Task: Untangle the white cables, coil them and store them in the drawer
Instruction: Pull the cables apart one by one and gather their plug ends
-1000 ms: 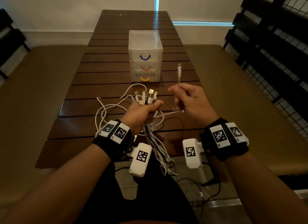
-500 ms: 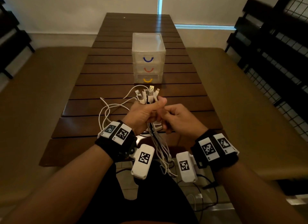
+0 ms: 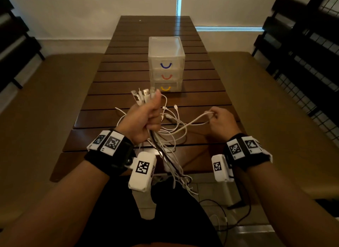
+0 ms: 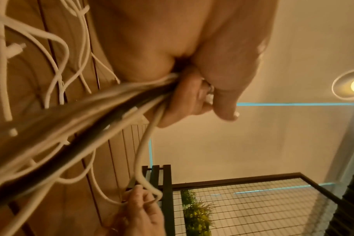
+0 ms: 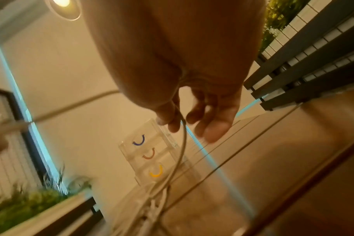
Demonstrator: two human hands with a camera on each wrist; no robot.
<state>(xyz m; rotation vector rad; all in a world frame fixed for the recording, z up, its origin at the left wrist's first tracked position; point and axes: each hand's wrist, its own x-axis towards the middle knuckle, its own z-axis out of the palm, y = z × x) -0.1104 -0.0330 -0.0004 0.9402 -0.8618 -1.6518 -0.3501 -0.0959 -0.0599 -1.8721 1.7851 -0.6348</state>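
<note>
While left hand [image 3: 145,118] fists cables [image 3: 170,129], right hand [image 3: 221,121] seemingly pinches one; slatted table [image 3: 128,77]; drawer unit [image 3: 166,63].

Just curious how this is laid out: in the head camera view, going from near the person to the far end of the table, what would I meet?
Left hand gripping the bundle of white cables → connector ends sticking up from it → clear drawer unit → bare wooden table.
</note>
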